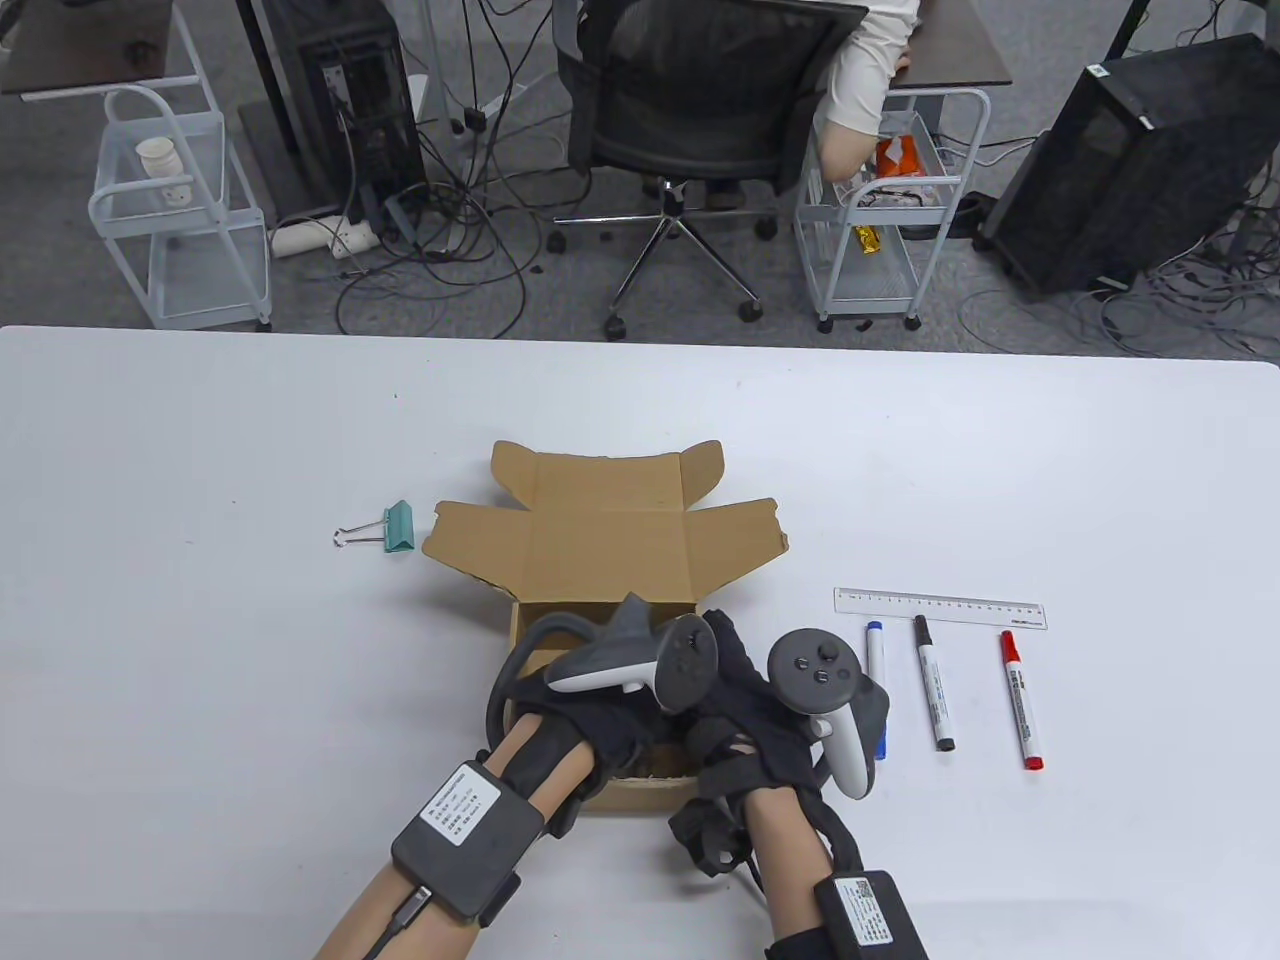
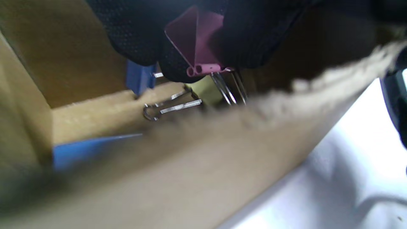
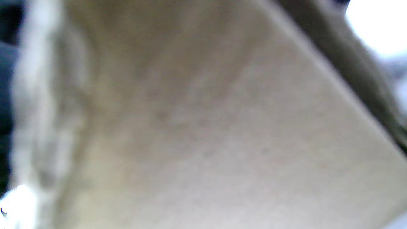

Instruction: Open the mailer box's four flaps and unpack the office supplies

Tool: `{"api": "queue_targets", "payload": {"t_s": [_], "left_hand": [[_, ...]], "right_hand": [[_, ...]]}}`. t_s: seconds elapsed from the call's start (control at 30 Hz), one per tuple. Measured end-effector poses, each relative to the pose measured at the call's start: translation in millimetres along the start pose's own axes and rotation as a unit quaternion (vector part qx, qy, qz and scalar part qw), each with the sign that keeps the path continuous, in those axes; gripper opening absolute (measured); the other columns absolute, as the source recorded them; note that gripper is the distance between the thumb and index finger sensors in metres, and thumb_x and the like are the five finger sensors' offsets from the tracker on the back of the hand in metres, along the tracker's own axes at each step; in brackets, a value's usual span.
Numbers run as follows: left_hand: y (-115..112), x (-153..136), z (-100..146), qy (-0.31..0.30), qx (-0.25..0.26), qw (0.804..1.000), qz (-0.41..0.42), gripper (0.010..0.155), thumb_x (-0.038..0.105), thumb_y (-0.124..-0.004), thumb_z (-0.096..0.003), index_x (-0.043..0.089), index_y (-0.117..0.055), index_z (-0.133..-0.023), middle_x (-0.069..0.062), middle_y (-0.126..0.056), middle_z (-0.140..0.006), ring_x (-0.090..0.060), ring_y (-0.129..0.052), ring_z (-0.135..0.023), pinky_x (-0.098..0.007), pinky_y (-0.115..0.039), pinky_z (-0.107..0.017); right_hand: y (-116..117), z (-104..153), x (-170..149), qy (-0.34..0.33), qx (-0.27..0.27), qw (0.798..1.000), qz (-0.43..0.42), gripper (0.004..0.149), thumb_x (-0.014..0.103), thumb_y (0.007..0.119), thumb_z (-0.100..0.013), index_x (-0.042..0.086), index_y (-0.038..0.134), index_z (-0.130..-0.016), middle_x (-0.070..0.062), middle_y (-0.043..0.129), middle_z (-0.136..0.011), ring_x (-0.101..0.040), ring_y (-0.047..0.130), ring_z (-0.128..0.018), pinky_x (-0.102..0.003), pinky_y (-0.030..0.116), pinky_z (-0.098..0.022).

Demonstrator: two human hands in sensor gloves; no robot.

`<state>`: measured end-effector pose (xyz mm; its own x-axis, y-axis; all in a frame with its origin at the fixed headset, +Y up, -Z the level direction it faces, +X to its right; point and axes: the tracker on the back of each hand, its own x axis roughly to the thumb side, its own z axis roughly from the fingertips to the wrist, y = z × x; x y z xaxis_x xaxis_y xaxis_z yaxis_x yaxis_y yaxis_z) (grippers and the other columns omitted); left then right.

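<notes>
the left hand (image 1: 600,720) pinches a pink metal binder clip (image 2: 198,47) inside the open brown cardboard mailer box (image 1: 600,560). the right hand (image 1: 750,720) is at the box; its grip cannot be told. lift the clip straight up, clear of the blue clip (image 2: 140,78) beside the fingers, then set it on the white worktop (image 1: 200,650).

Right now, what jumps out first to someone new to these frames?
The open cardboard box mid-table, flaps spread, with both gloved hands reaching inside. In the left wrist view, the left hand pinches a pink binder clip in the box. On the table, three markers and a ruler lie right of the box, a green binder clip left.
</notes>
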<state>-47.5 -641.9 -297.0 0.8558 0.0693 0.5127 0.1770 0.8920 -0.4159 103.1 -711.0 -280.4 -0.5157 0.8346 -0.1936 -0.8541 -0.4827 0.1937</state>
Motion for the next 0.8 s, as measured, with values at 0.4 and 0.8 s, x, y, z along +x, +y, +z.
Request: {"api": "queue_targets", "payload": {"t_s": [0.4,0.8], "left_hand": [[67,-94,77,0.018,0.101,0.993,0.059,0.053,0.038,-0.084,-0.0562,0.021,-0.068,-0.103,-0.007,-0.073,-0.112,-0.017,-0.095,-0.09,-0.048,-0.077,-0.073],[37,-272,95,0.203,0.107,0.964,0.136,0.052,0.035,-0.082,-0.0573,0.022,-0.066,-0.105,-0.005,-0.069,-0.115,-0.02,-0.086,-0.099,-0.052,-0.069,-0.077]], "right_hand": [[1,1,1,0.004,-0.01,1.0,0.007,0.064,0.041,0.045,-0.065,0.006,0.035,-0.118,-0.033,0.053,-0.119,-0.059,0.069,-0.098,-0.071,0.06,-0.07],[0,2,0,0.008,-0.017,1.0,0.007,0.064,0.042,0.046,-0.065,0.006,0.037,-0.117,-0.032,0.055,-0.119,-0.058,0.07,-0.097,-0.071,0.06,-0.07]]}}
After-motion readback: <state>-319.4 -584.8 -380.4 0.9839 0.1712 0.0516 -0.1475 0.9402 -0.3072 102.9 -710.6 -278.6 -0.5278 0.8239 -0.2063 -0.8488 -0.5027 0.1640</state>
